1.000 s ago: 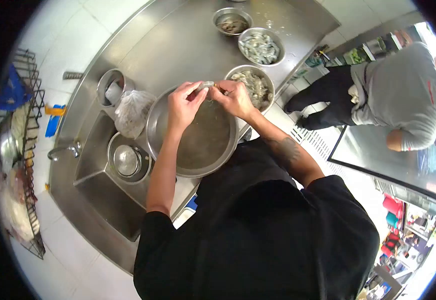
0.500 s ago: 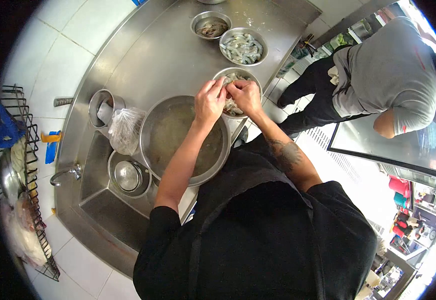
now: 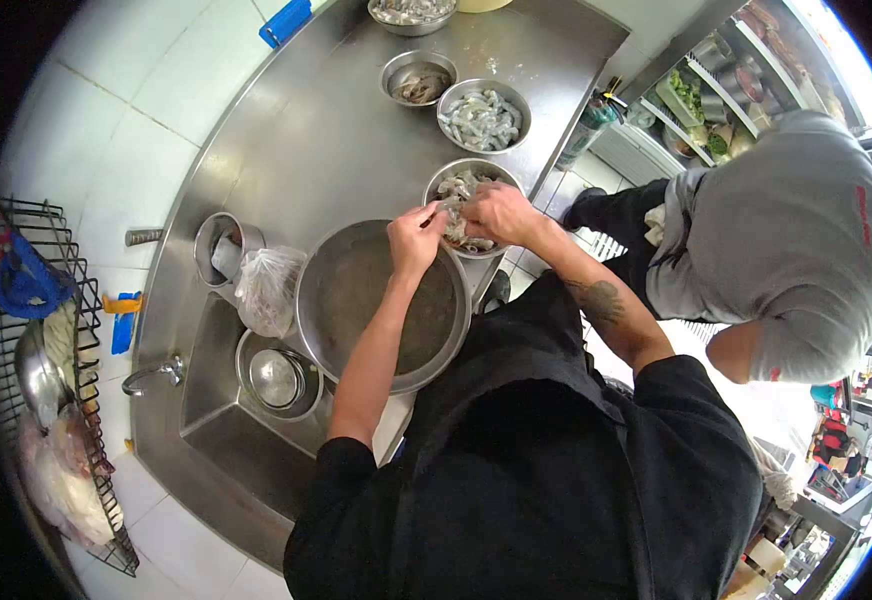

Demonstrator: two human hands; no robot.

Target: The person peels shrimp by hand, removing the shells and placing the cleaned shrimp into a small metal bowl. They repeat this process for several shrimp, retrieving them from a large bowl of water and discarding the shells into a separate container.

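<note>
My left hand (image 3: 414, 240) is closed in a pinch on a pale shrimp (image 3: 447, 206), above the edge between two metal vessels. Just to its right, my right hand (image 3: 501, 213) reaches over a metal bowl (image 3: 428, 190) of greyish shrimp or shell pieces. Its fingers are curled together near the shrimp, and what they pinch is too small to make out. Under my left forearm stands a wide metal basin (image 3: 314, 300) with cloudy water. Beyond lies a bowl of pale shrimp (image 3: 483, 118).
Farther back stand a bowl with dark pieces in liquid (image 3: 418, 83) and another shrimp bowl (image 3: 411, 12). At left are a plastic bag (image 3: 268, 292), a metal pot (image 3: 218, 245), a sink (image 3: 246, 455) and a faucet (image 3: 156, 375). A person in grey (image 3: 786, 240) bends at right, beside an open fridge (image 3: 701, 100).
My hands, together before, are now slightly apart, and the right one has moved rightward over the bowl. The view has shifted. The fridge shelves now show more behind the person in grey.
</note>
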